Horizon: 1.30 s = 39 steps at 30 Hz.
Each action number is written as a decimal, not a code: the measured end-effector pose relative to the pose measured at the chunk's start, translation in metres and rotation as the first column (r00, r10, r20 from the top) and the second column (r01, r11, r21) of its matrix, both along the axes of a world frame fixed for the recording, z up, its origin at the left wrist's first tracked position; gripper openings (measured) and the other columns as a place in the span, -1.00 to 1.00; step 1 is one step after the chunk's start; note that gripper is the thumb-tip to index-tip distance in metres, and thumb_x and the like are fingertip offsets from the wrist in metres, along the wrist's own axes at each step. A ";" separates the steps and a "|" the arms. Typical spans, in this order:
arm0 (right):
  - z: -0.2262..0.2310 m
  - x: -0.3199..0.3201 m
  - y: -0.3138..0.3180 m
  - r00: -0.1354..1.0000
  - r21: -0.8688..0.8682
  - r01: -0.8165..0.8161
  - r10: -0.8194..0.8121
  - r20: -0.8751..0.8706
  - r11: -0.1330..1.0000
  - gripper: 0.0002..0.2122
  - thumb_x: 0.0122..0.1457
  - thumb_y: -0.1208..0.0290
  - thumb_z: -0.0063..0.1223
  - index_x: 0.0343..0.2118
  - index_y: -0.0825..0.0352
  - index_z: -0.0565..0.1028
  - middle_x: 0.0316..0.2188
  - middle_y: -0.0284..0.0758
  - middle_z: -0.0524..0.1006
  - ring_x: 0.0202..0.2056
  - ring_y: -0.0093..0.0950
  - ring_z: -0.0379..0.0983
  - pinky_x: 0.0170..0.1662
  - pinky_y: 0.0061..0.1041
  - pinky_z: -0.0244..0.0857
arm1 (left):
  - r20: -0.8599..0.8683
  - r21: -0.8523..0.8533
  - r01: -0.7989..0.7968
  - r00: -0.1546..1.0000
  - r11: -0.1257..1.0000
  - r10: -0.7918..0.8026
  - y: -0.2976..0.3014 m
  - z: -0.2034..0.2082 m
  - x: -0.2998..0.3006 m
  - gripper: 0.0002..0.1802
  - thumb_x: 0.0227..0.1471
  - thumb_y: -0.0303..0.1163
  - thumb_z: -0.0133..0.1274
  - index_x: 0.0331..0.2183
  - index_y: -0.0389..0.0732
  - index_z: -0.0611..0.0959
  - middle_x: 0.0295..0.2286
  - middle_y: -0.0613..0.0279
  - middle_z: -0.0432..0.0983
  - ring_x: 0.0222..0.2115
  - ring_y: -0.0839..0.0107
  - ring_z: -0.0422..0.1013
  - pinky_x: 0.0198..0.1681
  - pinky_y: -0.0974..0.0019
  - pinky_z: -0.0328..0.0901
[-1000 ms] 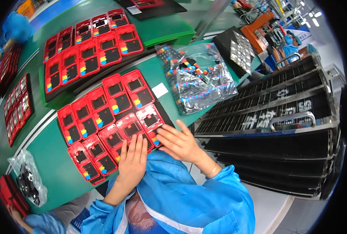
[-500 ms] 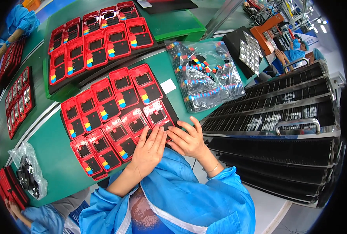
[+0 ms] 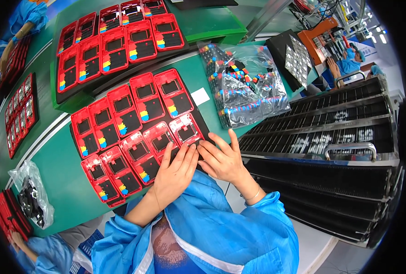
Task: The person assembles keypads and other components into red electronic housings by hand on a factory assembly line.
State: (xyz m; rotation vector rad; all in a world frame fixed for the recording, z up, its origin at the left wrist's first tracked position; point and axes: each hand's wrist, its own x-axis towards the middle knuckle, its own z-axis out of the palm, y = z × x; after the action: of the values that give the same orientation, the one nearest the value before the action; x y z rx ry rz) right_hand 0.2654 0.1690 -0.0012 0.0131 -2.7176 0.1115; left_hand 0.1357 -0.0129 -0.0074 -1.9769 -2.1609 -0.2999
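Both my hands are over the near right corner of a black tray [image 3: 203, 122] holding two rows of red plastic phone-like housings. My left hand [image 3: 178, 169] lies palm down with fingers stretched over the lower parts of a housing [image 3: 159, 138] and of the end housing [image 3: 184, 129]. My right hand [image 3: 224, 160] has its fingers spread, their tips against the end housing's near edge, close to the left fingertips. Anything under the fingertips is hidden. Other housings [image 3: 121, 104] have a dark window, a black lower panel and red, yellow and blue pieces at one side.
Behind, a second tray of red housings [image 3: 114, 57] sits on a green raised stand [image 3: 212, 27]. A clear bag [image 3: 253, 91] of coloured-and-black parts lies at right, a smaller bag [image 3: 31, 196] at left. A black slatted rack [image 3: 321, 150] stands right. Co-workers' hands [image 3: 18, 239] show at the edges.
My view has shifted slightly, so the trays and bag sit a little differently in the picture. My hands stay over the same corner, with only small finger movement.
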 end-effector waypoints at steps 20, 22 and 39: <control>0.005 -0.004 -0.008 0.989 -0.078 -0.138 0.133 -0.065 0.987 -0.63 0.10 0.36 0.31 -0.03 0.39 0.60 -0.08 -0.24 0.58 -0.01 -0.30 0.54 0.12 -0.27 0.47 | 0.143 0.110 -0.063 0.989 0.992 0.047 -0.022 0.003 0.005 -0.42 0.10 -0.38 0.00 0.15 -0.39 0.54 0.22 -0.11 0.38 0.30 0.03 0.25 0.39 -0.22 0.07; 0.014 -0.004 -0.010 0.983 -0.075 -0.172 0.166 -0.072 0.982 -0.62 0.10 0.35 0.31 -0.03 0.39 0.60 -0.10 -0.24 0.58 -0.02 -0.29 0.54 0.11 -0.26 0.47 | 0.204 0.102 -0.122 0.974 0.987 0.099 -0.033 0.004 0.004 -0.43 0.10 -0.39 0.00 0.14 -0.40 0.54 0.20 -0.12 0.39 0.26 0.02 0.29 0.38 -0.21 0.10; 0.010 -0.022 -0.015 0.990 -0.132 -0.136 0.139 0.018 0.982 -0.56 0.05 0.33 0.37 -0.02 0.41 0.58 -0.03 -0.20 0.55 -0.01 -0.24 0.49 0.11 -0.23 0.44 | 0.162 0.030 -0.217 0.964 0.976 0.209 -0.032 0.011 0.008 -0.44 0.14 -0.36 0.01 0.12 -0.48 0.53 0.16 -0.18 0.40 0.22 0.01 0.31 0.38 -0.16 0.12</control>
State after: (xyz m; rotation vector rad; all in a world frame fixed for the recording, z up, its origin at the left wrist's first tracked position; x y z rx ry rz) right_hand 0.2435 0.1540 0.0089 0.1629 -2.7288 0.3316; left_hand 0.1440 -0.0453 0.0033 -1.7281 -2.4147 -0.4821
